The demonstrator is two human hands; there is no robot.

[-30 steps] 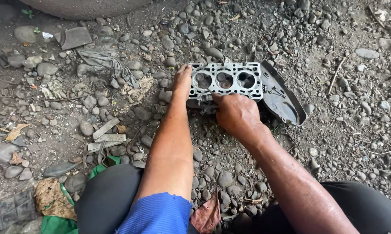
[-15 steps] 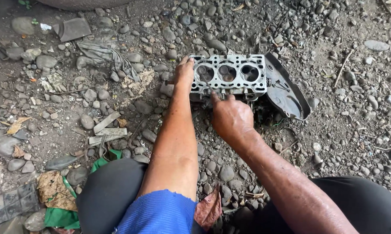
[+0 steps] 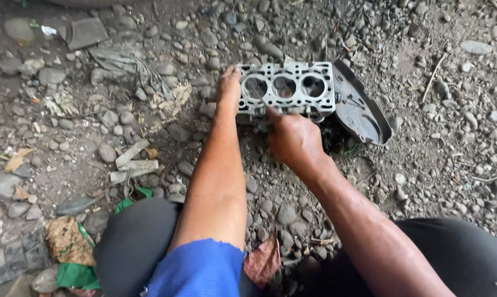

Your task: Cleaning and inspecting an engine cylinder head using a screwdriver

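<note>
Stony gravel ground (image 3: 424, 181), both hands gripping pitted grey three-bore cylinder head (image 3: 288, 88)

The right hand (image 3: 293, 138) has slid nearer and lower off the cylinder head (image 3: 287, 88), only its fingertips now touching the near edge.

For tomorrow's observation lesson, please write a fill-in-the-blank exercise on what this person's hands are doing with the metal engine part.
1. The metal engine part shows ____ large round holes in a row.
2. It rests on ground covered with ____.
3. The left hand grips the part's ____ end.
4. The right hand touches the part's ____ edge, the one closest to the person.

Missing words: three; stones; left; near
</note>
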